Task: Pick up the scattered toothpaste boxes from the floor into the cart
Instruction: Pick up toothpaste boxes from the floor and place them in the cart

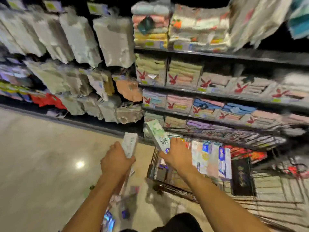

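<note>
Head view: your right grip [177, 154] holds a green box [158, 136] lengthwise over the cart [153, 168]; left grip [117, 158] clasps a white box [130, 144] just outside.

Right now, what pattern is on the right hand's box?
The box in the right hand is white with pale green floral print and dark calligraphy. Head view.

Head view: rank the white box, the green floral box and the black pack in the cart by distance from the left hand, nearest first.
1. White box: held in the left hand itself.
2. Green floral box: just to the right, gripped by the right hand.
3. Black pack: farthest, well off to the right, standing inside the cart.
</note>
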A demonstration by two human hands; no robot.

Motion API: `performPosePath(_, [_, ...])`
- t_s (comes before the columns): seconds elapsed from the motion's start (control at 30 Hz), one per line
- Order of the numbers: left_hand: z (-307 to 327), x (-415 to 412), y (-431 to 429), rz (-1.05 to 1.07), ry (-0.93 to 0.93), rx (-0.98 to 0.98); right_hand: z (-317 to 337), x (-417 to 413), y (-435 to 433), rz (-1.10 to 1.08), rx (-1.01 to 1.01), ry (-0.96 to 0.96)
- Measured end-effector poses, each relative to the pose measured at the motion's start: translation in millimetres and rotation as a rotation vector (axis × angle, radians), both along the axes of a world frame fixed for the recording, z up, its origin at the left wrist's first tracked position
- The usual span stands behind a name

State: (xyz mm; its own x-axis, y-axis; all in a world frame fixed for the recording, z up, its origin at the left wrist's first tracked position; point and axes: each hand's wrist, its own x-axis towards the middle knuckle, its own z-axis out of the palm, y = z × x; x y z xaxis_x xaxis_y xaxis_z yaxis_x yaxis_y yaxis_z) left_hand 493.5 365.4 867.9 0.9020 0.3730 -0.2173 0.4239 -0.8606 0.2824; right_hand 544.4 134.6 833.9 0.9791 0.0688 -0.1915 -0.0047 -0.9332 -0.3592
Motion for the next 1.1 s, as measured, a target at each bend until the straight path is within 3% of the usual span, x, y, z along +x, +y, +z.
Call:
performPosePath(0.2, [-20,74,-107,-0.09,0.02,-0.029,-16,28,-109,-0.213,0.001,0.03])
performPosePath(0.43, [-76,129,-182,-0.143,0.168,-0.008,-59,26,-187,-0.445,-0.018,0.144])
performPosePath(0.63, [-166,187,-203,-0.151,0.229,-0.035,-140,54,-208,-0.619,0.01,0.241])
performPosePath(0.87, [-300,224,-202,-0.089,0.19,-0.107,-270,74,-212,-0.823,0.015,0.214])
performPosePath(1.0, [-341,229,-207,-0.115,0.254,-0.065,-310,75,-216,-0.837,-0.017,0.261])
performPosePath(1.1, [-352,228,-214,-0.111,0.196,-0.095,-323,73,-218,-0.82,-0.036,0.22])
